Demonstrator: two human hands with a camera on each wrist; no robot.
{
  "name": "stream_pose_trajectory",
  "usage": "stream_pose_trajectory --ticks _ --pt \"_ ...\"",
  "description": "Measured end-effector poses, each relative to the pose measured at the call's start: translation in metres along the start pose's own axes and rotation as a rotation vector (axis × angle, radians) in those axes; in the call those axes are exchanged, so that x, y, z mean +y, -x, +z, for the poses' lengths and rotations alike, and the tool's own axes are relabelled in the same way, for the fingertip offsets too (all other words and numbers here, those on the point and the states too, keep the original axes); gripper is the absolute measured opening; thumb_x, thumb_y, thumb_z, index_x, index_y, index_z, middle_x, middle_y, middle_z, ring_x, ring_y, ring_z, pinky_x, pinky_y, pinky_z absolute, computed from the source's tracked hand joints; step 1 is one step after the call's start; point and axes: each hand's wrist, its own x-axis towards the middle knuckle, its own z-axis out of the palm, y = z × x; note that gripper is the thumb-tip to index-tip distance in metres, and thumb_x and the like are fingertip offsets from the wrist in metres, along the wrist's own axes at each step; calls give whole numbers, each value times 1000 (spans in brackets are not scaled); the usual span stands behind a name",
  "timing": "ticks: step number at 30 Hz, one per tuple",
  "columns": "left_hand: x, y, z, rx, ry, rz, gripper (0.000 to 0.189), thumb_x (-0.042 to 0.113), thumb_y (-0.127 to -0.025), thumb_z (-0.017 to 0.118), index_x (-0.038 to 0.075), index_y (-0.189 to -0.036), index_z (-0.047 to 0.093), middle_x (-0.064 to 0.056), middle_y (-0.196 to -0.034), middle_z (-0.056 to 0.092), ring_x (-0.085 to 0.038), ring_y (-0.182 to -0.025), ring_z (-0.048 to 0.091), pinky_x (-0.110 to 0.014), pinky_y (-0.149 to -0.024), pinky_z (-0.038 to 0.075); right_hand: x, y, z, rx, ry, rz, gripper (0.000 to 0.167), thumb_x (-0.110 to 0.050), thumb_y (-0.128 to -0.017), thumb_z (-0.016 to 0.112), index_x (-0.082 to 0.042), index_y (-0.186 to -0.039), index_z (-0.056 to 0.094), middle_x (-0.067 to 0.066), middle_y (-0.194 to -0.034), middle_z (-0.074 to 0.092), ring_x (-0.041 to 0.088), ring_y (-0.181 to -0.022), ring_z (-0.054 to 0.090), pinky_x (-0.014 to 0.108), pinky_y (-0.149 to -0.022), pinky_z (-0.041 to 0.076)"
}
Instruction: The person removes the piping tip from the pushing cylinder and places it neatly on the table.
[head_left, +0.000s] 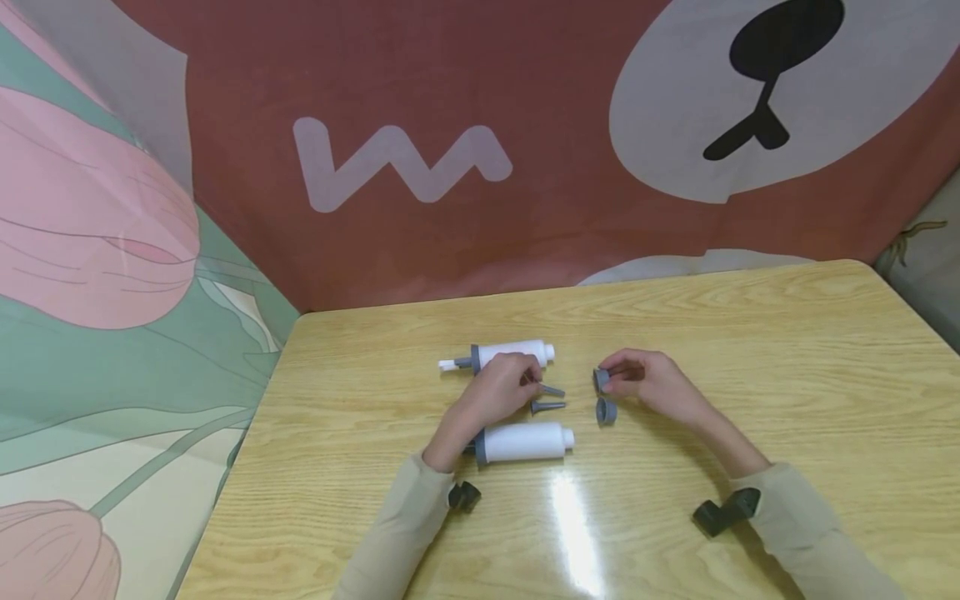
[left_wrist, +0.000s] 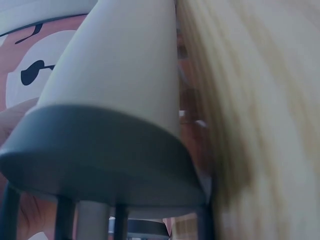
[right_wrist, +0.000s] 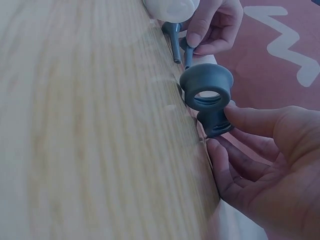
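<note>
My left hand point(head_left: 501, 390) pinches a slim grey nozzle point(head_left: 553, 390) between thumb and fingertips, just over the table between two white syringe-like tubes. A second grey nozzle point(head_left: 548, 407) lies close below it. My right hand point(head_left: 662, 385) pinches a short grey threaded ring point(head_left: 602, 381), thumb on one side and fingers on the other. Another grey ring point(right_wrist: 206, 86) stands on its side right beside it, nearer to me. In the left wrist view the near tube's grey collar point(left_wrist: 100, 155) fills much of the picture and hides the left fingertips.
The far white tube point(head_left: 513, 353) lies behind my left hand, its plunger pointing left. The near white tube point(head_left: 525, 442) lies under my left wrist. Both rest on the wood-grain table point(head_left: 787, 375), with a printed cloth point(head_left: 450, 242) hanging behind its far edge.
</note>
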Motion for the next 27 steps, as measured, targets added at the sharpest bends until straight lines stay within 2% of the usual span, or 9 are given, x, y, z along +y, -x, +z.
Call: stream_pose_trajectory --ticks 9,27 --pt "-1 0 2 -8 -64 -12 6 15 -95 78 12 -94 73 5 -88 70 -6 -80 63 -20 -71 52 0 -1 0 -3 14 -10 28 -9 -95 77 4 -119 70 11 -106 73 26 -101 68 24 -81 56" --pt "2 1 4 -12 -153 -13 7 18 -95 78 13 -95 73 5 -87 67 -8 -75 58 -21 -65 49 -2 0 0 -17 9 -17 28 -9 -94 77 3 -118 71 11 -106 74 26 -100 68 25 -82 56"
